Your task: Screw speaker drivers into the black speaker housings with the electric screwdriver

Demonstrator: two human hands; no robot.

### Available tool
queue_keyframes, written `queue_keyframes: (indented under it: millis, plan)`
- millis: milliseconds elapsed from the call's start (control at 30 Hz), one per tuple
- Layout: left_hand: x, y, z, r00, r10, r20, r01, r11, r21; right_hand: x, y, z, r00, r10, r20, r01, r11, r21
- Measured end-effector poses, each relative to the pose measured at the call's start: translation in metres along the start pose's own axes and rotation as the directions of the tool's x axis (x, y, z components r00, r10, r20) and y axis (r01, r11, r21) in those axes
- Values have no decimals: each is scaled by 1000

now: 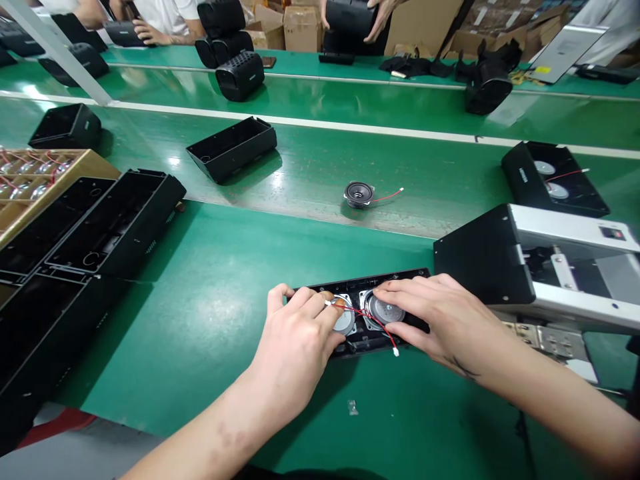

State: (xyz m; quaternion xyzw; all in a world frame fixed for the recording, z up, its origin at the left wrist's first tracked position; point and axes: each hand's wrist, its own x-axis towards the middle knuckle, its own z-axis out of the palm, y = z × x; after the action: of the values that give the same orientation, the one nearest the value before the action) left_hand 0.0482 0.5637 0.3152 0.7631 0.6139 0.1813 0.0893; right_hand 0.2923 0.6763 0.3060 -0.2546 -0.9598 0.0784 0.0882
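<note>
A long black plastic housing [406, 274] lies on the green bench in front of me, with two round silver speaker drivers [386, 311] seated in it. My left hand [295, 347] rests on the left driver, its fingers curled and pressing on it. My right hand [443, 317] lies over the right end of the housing, fingers spread flat along its edges. A red wire with a white plug [395, 351] runs across the drivers and hangs over the near edge.
Stacked empty black housings [105, 220] and a wooden tray of drivers [30, 177] sit at left. A metal fixture [540, 267] stands at right. On the belt lie a loose speaker [359, 194], an open housing [233, 147] and an assembled one [553, 177]. Other people's hands work across the far side.
</note>
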Motion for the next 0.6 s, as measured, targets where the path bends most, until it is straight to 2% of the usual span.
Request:
queue_keyframes:
  millis: [233, 400, 500, 600]
  plan:
    - [1, -1, -1, 1000, -16, 11, 16, 1000, 3, -3, -5, 2, 1000, -6, -31, 4, 999, -44]
    - [-4, -8, -11, 998, 41, 49, -38, 997, -62, -2, -5, -2, 998, -27, -60, 23, 998, -60]
    - [-17, -12, -25, 997, 60, -41, -64, 992, -112, -10, -9, -20, 994, -9, -112, 2, 998, -59]
    - [-24, -10, -42, 981, 19, -191, -35, 996, -80, -36, -18, -46, 961, 123, -249, -135, 990, -33]
